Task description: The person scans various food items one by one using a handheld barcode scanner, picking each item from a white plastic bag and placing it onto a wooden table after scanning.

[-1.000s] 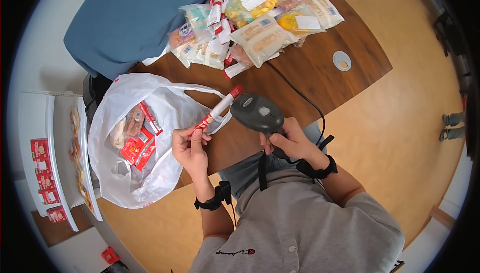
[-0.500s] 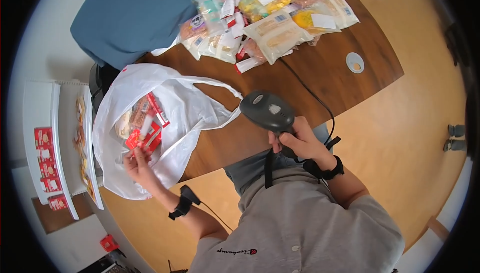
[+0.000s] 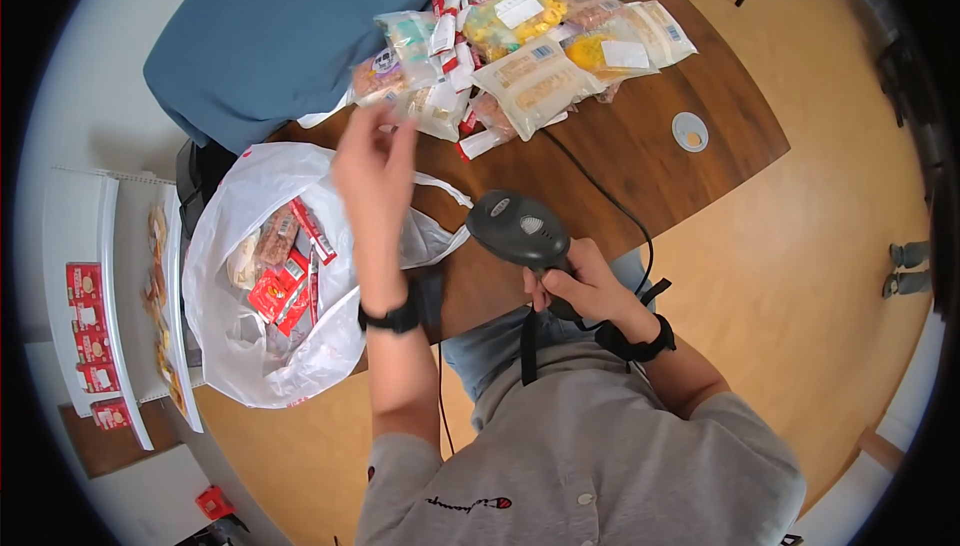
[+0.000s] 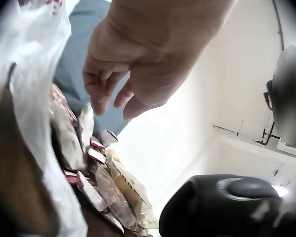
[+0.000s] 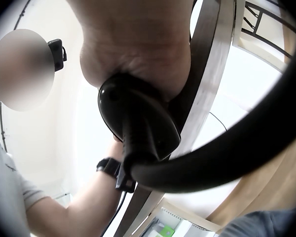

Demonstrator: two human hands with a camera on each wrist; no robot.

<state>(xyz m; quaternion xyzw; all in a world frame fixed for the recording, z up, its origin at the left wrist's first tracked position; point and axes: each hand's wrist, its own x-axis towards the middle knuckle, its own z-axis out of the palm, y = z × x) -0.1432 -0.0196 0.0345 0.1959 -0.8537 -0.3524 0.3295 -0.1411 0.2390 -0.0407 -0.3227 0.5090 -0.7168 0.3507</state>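
Observation:
My left hand [image 3: 372, 171] is raised beside the white plastic bag [image 3: 225, 356], near the close edge of a pile of packaged foods. Its loosely bent fingers hold nothing in the left wrist view. A clear-wrapped pack with a purple label [image 3: 380, 71] lies just beyond the fingertips. My right hand [image 3: 590, 286] grips the handle of a black barcode scanner [image 3: 518, 229], whose head sits over the table. Inside the open bag are a bright red packet [image 3: 275, 296], a red-and-white stick pack [image 3: 315, 231] and a clear-wrapped pinkish pack [image 3: 276, 236].
Several cream packets [image 3: 535, 81] and yellow bags cover the back of the wooden table [image 3: 640, 161]. The scanner's cable [image 3: 600, 186] crosses the tabletop. A blue chair back [image 3: 290, 46] stands behind the bag, and a shelf with red boxes [image 3: 85, 321] is at far left.
My left hand carried a red-and-white stick pack into the bag, let go of it, and has moved out toward the pile. The right hand keeps holding the barcode scanner in much the same place.

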